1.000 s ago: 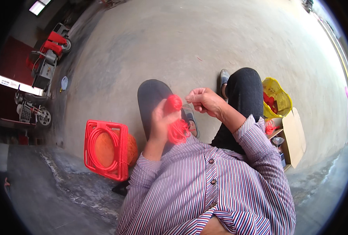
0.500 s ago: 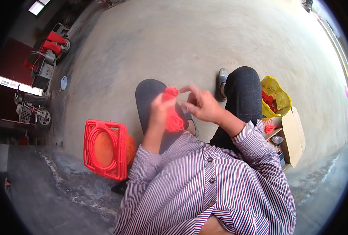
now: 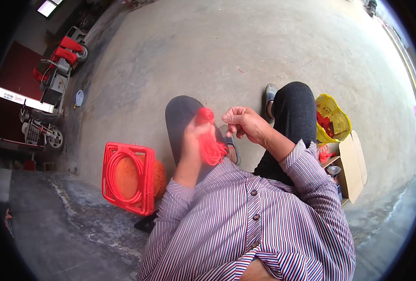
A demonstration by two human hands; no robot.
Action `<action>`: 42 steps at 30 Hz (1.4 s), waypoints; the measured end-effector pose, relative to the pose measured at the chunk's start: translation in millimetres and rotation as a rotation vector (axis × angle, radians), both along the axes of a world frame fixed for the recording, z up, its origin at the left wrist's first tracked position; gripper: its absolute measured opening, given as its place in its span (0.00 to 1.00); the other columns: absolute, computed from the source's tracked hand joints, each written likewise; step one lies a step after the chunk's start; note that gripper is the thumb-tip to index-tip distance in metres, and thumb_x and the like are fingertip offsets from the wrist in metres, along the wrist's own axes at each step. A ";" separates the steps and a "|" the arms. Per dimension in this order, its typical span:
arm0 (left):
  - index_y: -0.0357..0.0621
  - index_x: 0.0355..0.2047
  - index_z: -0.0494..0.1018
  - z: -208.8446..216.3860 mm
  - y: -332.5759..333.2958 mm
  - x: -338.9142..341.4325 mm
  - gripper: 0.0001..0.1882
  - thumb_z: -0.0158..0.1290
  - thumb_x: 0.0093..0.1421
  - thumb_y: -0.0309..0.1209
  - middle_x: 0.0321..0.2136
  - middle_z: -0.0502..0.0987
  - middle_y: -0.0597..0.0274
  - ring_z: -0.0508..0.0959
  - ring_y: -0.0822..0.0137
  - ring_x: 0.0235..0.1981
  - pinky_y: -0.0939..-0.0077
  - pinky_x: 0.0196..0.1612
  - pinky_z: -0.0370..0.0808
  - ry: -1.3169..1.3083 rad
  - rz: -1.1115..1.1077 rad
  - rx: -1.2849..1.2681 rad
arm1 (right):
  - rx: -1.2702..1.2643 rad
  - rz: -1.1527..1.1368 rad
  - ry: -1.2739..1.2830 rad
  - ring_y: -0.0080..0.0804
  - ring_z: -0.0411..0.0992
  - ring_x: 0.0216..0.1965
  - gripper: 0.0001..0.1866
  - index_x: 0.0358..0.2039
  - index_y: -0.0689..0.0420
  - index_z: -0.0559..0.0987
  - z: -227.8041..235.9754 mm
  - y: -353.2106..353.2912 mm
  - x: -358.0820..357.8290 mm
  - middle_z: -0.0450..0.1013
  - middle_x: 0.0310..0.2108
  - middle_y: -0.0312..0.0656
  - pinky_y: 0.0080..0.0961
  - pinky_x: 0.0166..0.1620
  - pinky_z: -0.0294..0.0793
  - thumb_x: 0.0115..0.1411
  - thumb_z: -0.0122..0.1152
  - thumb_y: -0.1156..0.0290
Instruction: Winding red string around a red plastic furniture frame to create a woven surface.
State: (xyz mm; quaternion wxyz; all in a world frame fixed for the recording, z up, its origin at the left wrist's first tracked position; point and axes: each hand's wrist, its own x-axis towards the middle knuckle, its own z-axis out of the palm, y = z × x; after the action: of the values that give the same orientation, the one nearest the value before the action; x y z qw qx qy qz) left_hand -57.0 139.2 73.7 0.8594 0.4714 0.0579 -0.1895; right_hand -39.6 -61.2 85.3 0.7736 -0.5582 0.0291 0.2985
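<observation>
Now 2 hands [image 3: 217, 131] hold 1 red yarn bundle [image 3: 209, 140], 1 red crate [image 3: 126, 178] nearby

We see even, soft daylight on the concrete floor [image 3: 245, 51], brightest at its far right; shadows stay faint. The left side falls dim. Fisheye bending and black vignetting ring the edges.

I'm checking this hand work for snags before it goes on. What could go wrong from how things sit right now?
The left hand grips a loose bundle of red thread over the lap; strands hanging below the fist could tangle or slip out. The right hand pinches something too fine to make out, perhaps a single strand, which might snap or slide free if pulled hard. Anything dropped would land on the bare concrete floor, likely picking up dust.
</observation>
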 end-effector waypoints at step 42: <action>0.38 0.38 0.75 38.3 -13.6 -3.3 0.15 0.55 0.48 0.27 0.25 0.77 0.57 0.78 0.66 0.25 0.73 0.30 0.74 -0.705 -0.437 0.609 | 0.532 0.145 0.255 0.14 0.51 0.13 0.05 0.25 0.57 0.74 -15.7 -15.9 3.7 0.57 0.13 0.25 0.14 0.16 0.46 0.57 0.59 0.75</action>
State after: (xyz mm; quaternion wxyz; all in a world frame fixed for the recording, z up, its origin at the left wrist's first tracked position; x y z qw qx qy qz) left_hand -60.3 125.6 112.0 0.5909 0.7365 -0.2828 -0.1687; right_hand -35.9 -77.1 69.6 0.8594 -0.2947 0.0070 0.4178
